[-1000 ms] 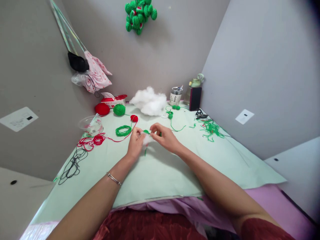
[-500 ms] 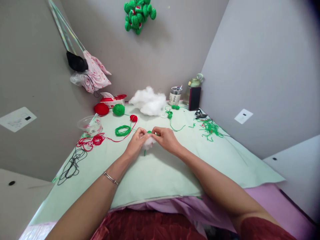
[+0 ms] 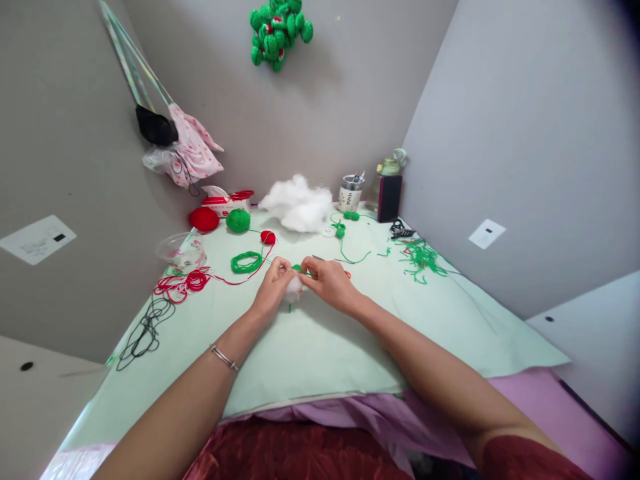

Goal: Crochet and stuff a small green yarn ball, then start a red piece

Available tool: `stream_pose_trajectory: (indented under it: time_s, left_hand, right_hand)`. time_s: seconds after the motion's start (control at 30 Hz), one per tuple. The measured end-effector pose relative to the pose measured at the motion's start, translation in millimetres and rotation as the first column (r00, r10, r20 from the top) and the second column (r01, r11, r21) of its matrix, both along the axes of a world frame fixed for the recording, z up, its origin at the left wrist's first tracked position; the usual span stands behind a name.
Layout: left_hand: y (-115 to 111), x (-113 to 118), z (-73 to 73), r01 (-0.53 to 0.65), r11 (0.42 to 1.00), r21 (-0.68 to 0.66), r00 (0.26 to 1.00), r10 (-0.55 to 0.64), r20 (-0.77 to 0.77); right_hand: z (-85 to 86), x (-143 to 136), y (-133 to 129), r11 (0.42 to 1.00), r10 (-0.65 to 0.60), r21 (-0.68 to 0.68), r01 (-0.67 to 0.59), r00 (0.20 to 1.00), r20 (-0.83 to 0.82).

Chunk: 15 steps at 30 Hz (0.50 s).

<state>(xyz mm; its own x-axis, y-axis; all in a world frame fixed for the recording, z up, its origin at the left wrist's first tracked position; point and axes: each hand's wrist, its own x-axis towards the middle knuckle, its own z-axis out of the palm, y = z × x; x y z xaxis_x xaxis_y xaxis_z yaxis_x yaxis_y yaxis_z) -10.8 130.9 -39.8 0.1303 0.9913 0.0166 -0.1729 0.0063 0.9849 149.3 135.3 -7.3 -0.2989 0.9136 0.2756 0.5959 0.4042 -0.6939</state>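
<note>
Fingers of the left hand (image 3: 271, 288) are pinched together on a small green piece (image 3: 297, 268), and those of the right hand (image 3: 330, 281) close on its other edge, all on the near side of the white stuffing heap (image 3: 297, 205). Past the right knuckles show a grey tip (image 3: 317, 258) and an orange end (image 3: 349, 274), perhaps one tool, though the hand covers the middle and I cannot tell how it is held. A white tuft (image 3: 293, 291) bulges below the left fingertips, with a short green tail (image 3: 290, 308) under it; whether the tuft sits inside the green piece cannot be made out. It looks loosely kept, so too hard a pinch could squeeze it out, and a point worked there could drag fibres into the stitches. With so little green exposed, a loop could also be missed or split. Left of the heap and nearer the wearer, the green coil (image 3: 246, 262) lies just beside a red strand running from the small red ball (image 3: 268, 237); a tug on either could snarl both. Well right of the heap, green scraps (image 3: 424, 257) could cling to the tuft if it dropped among them.
</note>
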Motion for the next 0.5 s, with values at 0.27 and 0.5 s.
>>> stream_pose_trajectory:
  time_s: [0.27,0.5]
  left_hand:
    - [-1.8,0.0,4.9,0.057,0.998,0.017,0.998,-0.058,0.018]
    - [7.3,-1.9,-5.9,-0.049,0.999,-0.004,0.999,0.049,-0.025]
  right_hand:
    - [3.4,10.0,5.9,0.996,0.004,-0.088,-0.01,0.997,-0.072]
    - [4.3,4.3,-4.0,0.975,0.208,-0.071,-0.212,0.976,-0.064]
